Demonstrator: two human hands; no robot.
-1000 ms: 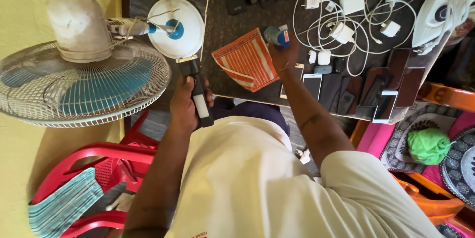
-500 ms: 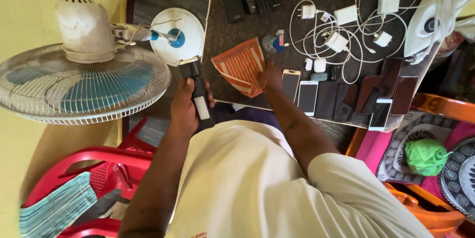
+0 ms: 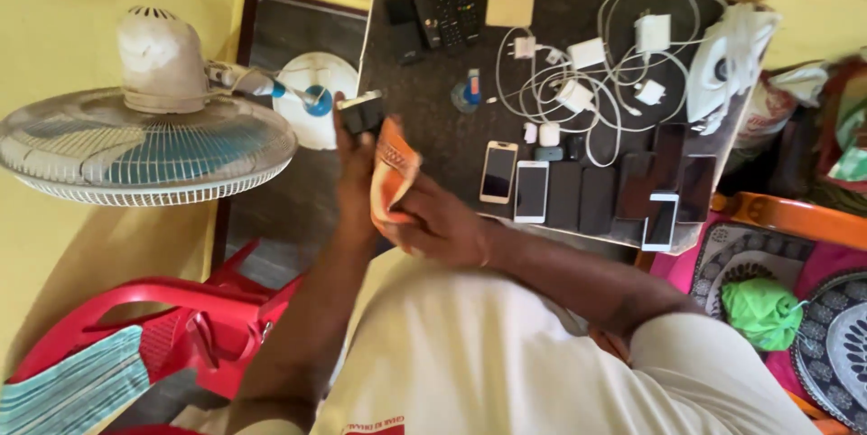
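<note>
Person's left hand point(image 3: 354, 164) is wrapped tight around a black handheld torch point(image 3: 362, 115), holding it up just past the near-left corner of the dark table point(image 3: 433, 119). Right hand point(image 3: 440, 227) has its fingers pinched on an orange striped cloth point(image 3: 392, 173), pressed right against the torch. Row of phones point(image 3: 578, 193) lies to the right, white chargers point(image 3: 587, 74) farther back, and a pedestal fan point(image 3: 149, 141) sits on the left.
</note>
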